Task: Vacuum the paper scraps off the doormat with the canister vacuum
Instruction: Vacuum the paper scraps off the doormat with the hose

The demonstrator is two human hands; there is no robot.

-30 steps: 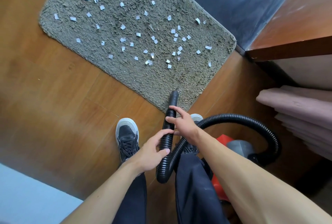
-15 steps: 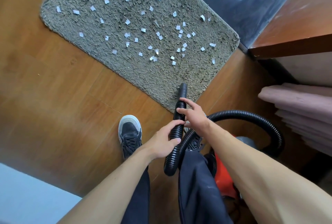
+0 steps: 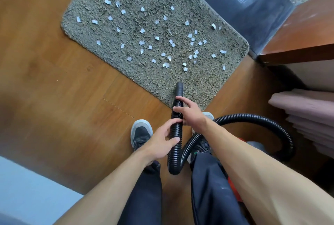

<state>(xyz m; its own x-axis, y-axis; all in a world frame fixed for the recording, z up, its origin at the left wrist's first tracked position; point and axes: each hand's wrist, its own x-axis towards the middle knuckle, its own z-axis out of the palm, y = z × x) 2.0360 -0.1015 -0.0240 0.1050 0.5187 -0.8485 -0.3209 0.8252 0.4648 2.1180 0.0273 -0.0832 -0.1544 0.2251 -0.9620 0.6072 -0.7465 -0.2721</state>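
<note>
The black ribbed plastic hose (image 3: 176, 134) is being gripped by both hands, the left hand (image 3: 160, 141) curled round it lower down, the right hand (image 3: 191, 114) nearer the smooth black nozzle (image 3: 179, 89). The nozzle is being held over the near edge of the shaggy grey-green doormat (image 3: 86, 31), where small white paper scraps (image 3: 157, 38) are lying scattered.

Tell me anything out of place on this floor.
Small white paper scraps lie strewn over the grey shaggy doormat, litter that doesn't belong there. The black ribbed vacuum hose, gripped by the left hand and right hand, points its nozzle at the mat's near edge, short of the scraps. Nothing else stands out.
</note>
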